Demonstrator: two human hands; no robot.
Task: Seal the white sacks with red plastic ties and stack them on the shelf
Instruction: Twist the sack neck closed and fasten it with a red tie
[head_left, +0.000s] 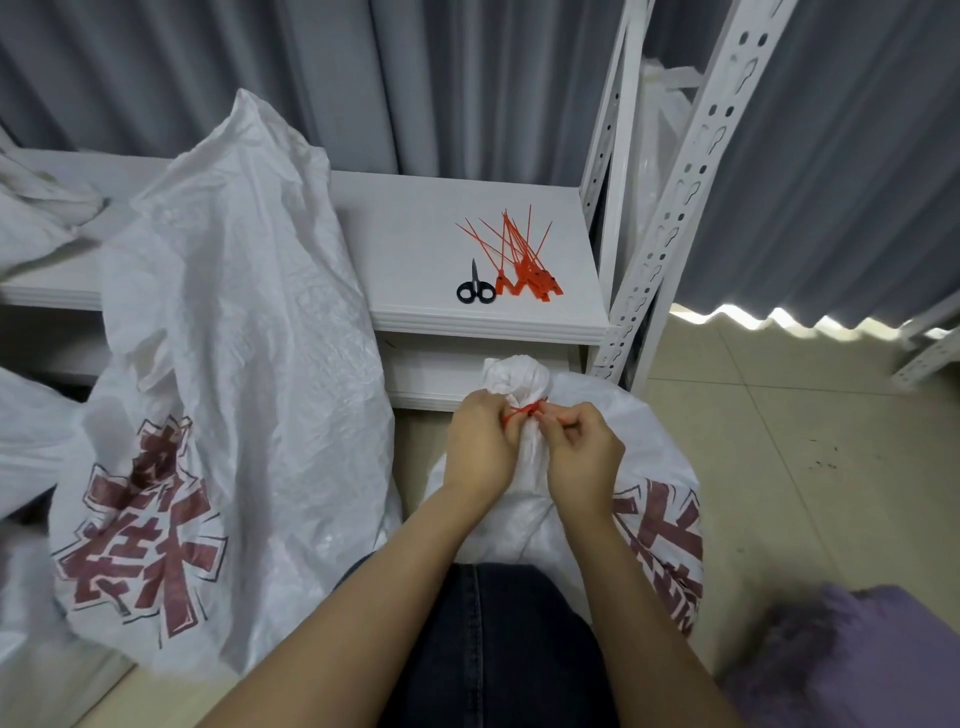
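hands: left hand (480, 441) and right hand (582, 452) each pinched the thin red plastic tie (524, 410), fingers curled on it
sack: crinkly white woven sack (654, 447), neck bunched, sat on the floor below the white metal shelf (415, 249)
risk: imo the slick weave could've slipped out of a slack loop
spares: stiff spare red ties (524, 265) beside black scissors (475, 291)

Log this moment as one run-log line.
step: sealing | sack: top bunched, red tie at neck | left hand: pinches red tie | right hand: pinches red tie | spare ties, scissors: on shelf
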